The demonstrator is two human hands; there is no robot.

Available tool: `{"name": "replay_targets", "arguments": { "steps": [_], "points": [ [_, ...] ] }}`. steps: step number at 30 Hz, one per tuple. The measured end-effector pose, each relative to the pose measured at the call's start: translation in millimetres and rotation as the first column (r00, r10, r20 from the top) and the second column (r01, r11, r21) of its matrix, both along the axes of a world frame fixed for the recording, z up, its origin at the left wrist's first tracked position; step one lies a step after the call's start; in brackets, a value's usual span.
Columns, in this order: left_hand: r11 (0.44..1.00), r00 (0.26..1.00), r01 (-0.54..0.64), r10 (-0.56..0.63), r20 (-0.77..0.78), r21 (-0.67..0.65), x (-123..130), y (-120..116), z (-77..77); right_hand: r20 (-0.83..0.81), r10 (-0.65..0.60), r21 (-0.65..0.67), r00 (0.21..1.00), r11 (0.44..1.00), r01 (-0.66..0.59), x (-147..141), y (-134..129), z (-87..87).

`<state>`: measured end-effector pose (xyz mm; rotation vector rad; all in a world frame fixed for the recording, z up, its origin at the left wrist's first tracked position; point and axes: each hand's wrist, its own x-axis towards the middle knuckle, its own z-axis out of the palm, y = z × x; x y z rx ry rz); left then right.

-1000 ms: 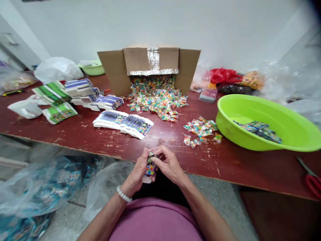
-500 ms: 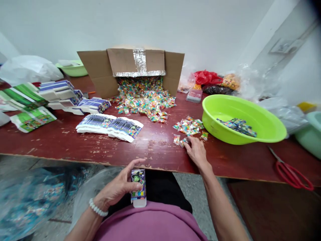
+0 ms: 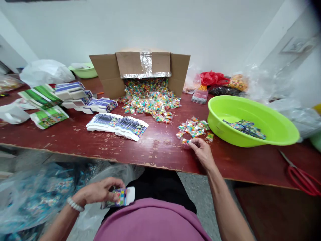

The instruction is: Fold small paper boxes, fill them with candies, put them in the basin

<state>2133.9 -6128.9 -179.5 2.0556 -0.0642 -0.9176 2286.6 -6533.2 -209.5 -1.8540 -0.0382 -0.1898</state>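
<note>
Over my lap, my left hand (image 3: 106, 191) grips a small printed carton (image 3: 121, 196), turned on its side with its white end flap open toward the right. My right hand (image 3: 202, 152) pinches a small wrapped candy (image 3: 185, 141) just above the red-brown table. Right behind those fingers lies a little pile of wrapped candies (image 3: 193, 127). A larger heap of the same candies (image 3: 152, 103) spills from a cardboard box (image 3: 105, 73) at the back. Flattened cartons (image 3: 116, 125) lie fanned out in two stacks left of centre.
A lime-green basin (image 3: 253, 142) with several filled packs stands at the right. Red-handled scissors (image 3: 302, 179) lie near the front right edge. Folded cartons (image 3: 72, 95) and green printed packaging (image 3: 48, 115) are piled at the left. A plastic bag of blue packets (image 3: 47, 190) is below the table.
My left hand has moved left and turned the carton from upright to sideways, its flap now pointing right. My right hand has picked up a candy from beside the small pile. The view has shifted left.
</note>
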Motion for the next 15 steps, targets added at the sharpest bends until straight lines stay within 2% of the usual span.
{"name": "replay_targets", "arguments": {
  "steps": [2,4,6,8,11,13,15],
  "points": [
    [0.983,0.993,-0.117,0.114,-0.027,-0.141,2.9,-12.0,8.6,-0.029,0.1,0.157,0.995,0.983,-0.094,-13.9,16.5,12.3],
    [0.924,0.968,-0.243,0.252,-0.008,-0.296,7.9,-31.8,17.9,-0.078,0.269,0.313,0.96,0.921,-0.233,-31.1,40.5,28.0],
    [0.851,0.947,-0.296,0.32,-0.018,-0.433,13.1,-54.9,25.6,-0.104,0.434,0.374,0.895,0.851,-0.369,-47.4,66.8,42.6],
    [0.809,0.946,-0.285,0.325,-0.014,-0.514,16.8,-76.9,30.6,-0.092,0.533,0.344,0.841,0.81,-0.475,-58.7,89.6,52.0],
    [0.786,0.946,-0.265,0.325,0.008,-0.558,19.1,-100.7,34.0,-0.029,0.583,0.18,0.812,0.802,-0.569,-65.3,109.5,56.5],
    [0.775,0.938,-0.274,0.346,0.019,-0.57,19.6,-109.9,34.5,0.022,0.578,0.05,0.816,0.814,-0.579,-66.9,114.0,57.3],
    [0.75,0.922,-0.299,0.387,0.025,-0.59,20.4,-115.2,33.7,0.036,0.56,0.009,0.828,0.828,-0.561,-69.4,114.9,58.6]
  ]
}}
